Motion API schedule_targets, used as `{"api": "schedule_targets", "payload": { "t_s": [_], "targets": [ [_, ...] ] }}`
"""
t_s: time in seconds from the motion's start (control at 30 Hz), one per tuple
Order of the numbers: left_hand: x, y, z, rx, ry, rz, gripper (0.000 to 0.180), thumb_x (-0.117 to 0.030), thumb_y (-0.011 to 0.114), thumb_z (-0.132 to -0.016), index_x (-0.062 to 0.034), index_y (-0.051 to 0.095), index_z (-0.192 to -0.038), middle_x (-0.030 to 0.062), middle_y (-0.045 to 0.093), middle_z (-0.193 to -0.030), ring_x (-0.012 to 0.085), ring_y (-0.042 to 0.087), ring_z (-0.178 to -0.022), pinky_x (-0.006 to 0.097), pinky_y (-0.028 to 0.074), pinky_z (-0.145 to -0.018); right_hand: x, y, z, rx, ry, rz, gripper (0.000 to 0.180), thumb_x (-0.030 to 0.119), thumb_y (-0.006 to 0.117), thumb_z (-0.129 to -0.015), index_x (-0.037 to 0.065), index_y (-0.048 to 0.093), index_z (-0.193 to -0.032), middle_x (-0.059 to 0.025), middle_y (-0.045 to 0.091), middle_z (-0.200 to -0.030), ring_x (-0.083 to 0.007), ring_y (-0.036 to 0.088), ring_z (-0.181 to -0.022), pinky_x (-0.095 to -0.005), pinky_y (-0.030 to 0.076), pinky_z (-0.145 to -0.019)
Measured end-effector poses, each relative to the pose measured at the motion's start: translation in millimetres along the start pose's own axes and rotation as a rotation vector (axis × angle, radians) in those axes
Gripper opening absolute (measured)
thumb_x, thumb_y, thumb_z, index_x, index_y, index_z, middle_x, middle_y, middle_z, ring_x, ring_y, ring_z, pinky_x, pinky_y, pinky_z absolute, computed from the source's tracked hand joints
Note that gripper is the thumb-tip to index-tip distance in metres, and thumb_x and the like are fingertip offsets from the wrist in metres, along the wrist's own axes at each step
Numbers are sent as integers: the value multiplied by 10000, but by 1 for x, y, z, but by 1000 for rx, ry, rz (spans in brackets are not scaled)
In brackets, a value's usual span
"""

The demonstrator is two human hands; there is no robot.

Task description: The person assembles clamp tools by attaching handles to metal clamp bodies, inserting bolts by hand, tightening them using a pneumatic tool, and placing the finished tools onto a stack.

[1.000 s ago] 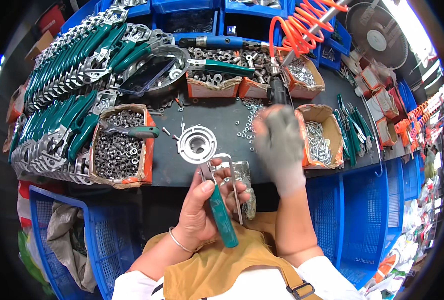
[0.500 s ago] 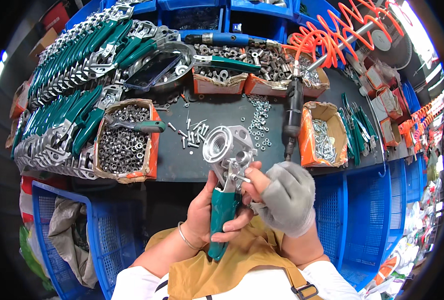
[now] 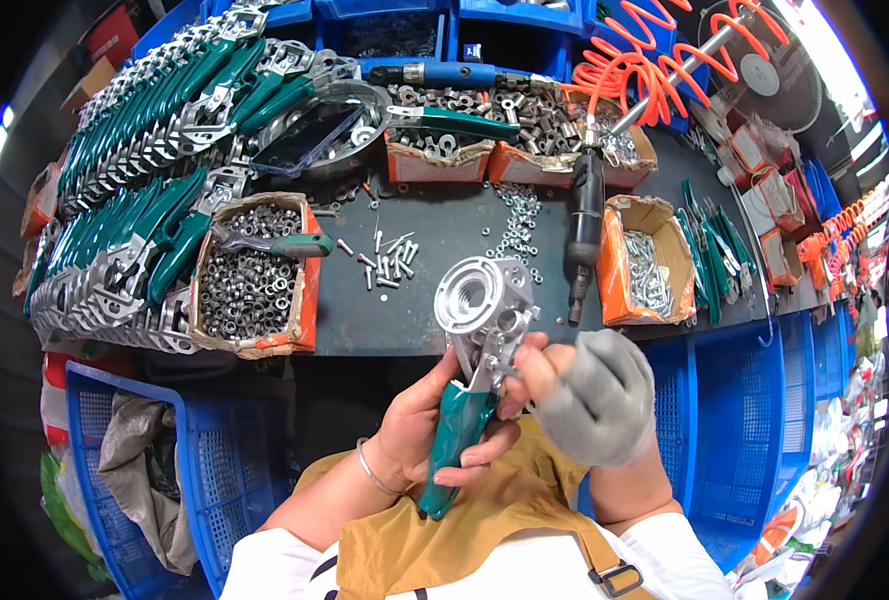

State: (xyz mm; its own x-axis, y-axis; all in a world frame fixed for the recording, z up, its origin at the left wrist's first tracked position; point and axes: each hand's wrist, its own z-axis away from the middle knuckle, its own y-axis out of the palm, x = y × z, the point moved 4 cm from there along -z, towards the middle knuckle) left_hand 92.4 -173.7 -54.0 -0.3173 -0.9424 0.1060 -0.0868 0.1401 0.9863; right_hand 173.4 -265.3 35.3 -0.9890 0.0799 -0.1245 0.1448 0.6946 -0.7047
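My left hand is wrapped round the green handle of a metal hand tool, held tilted above my lap. The tool's silver head has a round threaded ring facing up. My right hand, in a grey glove with bare fingertips, pinches a small silver bolt at the tool's side, just below the head. How deep the bolt sits is hidden by my fingers. Beyond my right hand, a black power driver hangs with its tip down.
Loose bolts and nuts lie on the dark bench. A box of nuts stands left, a box of bolts right. Green-handled tools are stacked at far left. Blue crates stand below the bench.
Both hands and the tool have shifted slightly right. My right fingers now cover more of the bolt at the tool's side. The orange coiled hose has swung a little left.
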Motion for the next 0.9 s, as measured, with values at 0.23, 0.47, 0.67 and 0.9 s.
{"api": "schedule_targets", "payload": {
  "t_s": [0.23,0.47,0.67,0.9],
  "targets": [
    [5,-3,3,-13,-76,14,620,-558,246,-993,-4,439,-1195,101,436,-1004,189,458,-651,254,382,-317,-4,-6,7,6,-205,79,309,143,667,-565,88,685,-868,17,549,-865,-116,507,-668,-234,470,-550],
    [7,-11,5,-89,-96,-26,649,-577,230,-987,7,457,-1155,114,460,-851,180,442,-560,260,384,-335,-3,-15,0,70,-150,12,289,127,687,-557,69,675,-840,9,538,-847,-132,509,-678,-251,477,-526],
    [6,-8,4,-37,-132,-103,650,-563,250,-990,-21,385,-1321,102,464,-885,164,466,-601,250,399,-346,-3,-9,7,63,-75,-33,257,132,726,-631,59,677,-872,-14,527,-803,-150,532,-658,-271,482,-505],
    [5,8,-3,20,-28,-234,681,-511,330,-996,-87,156,-1499,69,453,-978,160,489,-632,240,413,-359,7,-10,6,67,-46,38,238,116,732,-704,23,649,-906,-31,521,-727,-188,564,-614,-304,464,-465]
  ]
}}
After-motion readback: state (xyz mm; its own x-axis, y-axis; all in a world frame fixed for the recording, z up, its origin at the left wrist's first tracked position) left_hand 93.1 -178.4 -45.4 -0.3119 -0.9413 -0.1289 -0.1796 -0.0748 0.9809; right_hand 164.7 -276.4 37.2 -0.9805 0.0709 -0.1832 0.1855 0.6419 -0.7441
